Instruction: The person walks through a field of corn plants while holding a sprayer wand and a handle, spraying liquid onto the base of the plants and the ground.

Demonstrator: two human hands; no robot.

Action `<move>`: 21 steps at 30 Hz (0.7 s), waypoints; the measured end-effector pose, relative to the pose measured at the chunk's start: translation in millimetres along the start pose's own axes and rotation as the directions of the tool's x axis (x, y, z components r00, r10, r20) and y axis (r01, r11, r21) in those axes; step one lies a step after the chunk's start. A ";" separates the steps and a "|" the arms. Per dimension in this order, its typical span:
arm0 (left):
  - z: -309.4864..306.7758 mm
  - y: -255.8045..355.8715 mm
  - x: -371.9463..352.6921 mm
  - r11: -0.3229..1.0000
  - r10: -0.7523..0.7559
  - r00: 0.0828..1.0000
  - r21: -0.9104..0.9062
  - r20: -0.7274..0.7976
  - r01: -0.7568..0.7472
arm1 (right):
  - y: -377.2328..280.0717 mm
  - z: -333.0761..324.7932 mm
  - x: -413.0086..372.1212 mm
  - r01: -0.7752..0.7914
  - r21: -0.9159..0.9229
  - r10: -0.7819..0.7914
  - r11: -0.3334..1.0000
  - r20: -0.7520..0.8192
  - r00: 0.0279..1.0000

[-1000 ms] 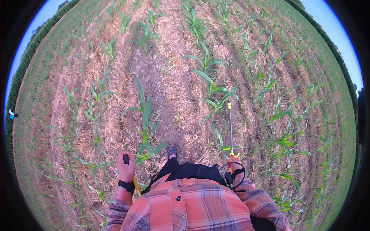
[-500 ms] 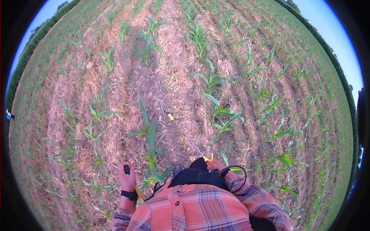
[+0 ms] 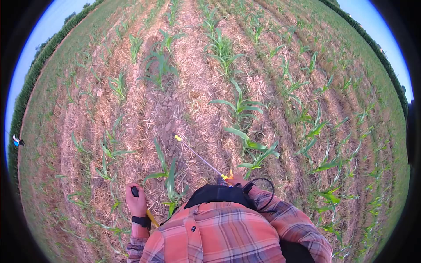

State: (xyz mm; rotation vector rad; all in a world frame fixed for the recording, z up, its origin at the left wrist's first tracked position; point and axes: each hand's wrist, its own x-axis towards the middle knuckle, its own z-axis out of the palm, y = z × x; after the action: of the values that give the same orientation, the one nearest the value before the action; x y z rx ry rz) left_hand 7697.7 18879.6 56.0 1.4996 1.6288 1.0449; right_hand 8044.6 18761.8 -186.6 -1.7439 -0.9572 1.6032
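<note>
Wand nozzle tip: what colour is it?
The nozzle tip is yellow; it shows in the head view, the only one, against the brownish ground.

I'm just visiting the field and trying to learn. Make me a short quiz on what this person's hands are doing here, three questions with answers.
1. Choose one. The right hand holds:
A) a bucket
B) a thin wand
C) a shovel

2. True or false: the left hand is spread open and holds nothing.

3. Fill in the colour: the tip at the wand's far end is ____.

Key: 1 B; 2 false, it is closed on a black grip; 3 yellow.
</note>
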 end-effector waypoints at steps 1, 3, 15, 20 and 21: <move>9.3 3.7 8.3 1.000 0.005 1.000 0.003 0.002 -0.005 | 0.2 -15.3 5.5 -0.013 0.071 0.016 0.997 -0.041 0.999; 26.2 4.7 24.4 1.000 0.015 1.000 0.010 0.013 -0.015 | 1.4 -44.1 15.9 -0.212 -0.072 0.204 0.975 -0.098 0.974; 80.0 16.3 93.1 0.998 -0.027 0.999 0.052 0.041 0.025 | -20.9 -146.3 41.2 -0.008 0.651 0.418 0.759 -0.477 0.773; 105.8 -5.1 162.7 0.993 0.110 0.992 -0.035 0.064 -0.108 | -49.6 -162.3 78.3 0.007 0.602 0.416 0.798 -0.560 0.716; 107.9 -10.6 175.7 0.975 0.219 0.973 -0.056 0.065 -0.216 | -60.3 -161.0 82.9 0.004 0.615 0.415 0.789 -0.538 0.734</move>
State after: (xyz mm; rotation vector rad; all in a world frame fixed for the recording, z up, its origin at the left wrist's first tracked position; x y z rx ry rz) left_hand 7770.2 19066.0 4.8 1.6917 1.4037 1.1266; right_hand 8198.9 18872.7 -167.8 -1.7769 0.1027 1.0745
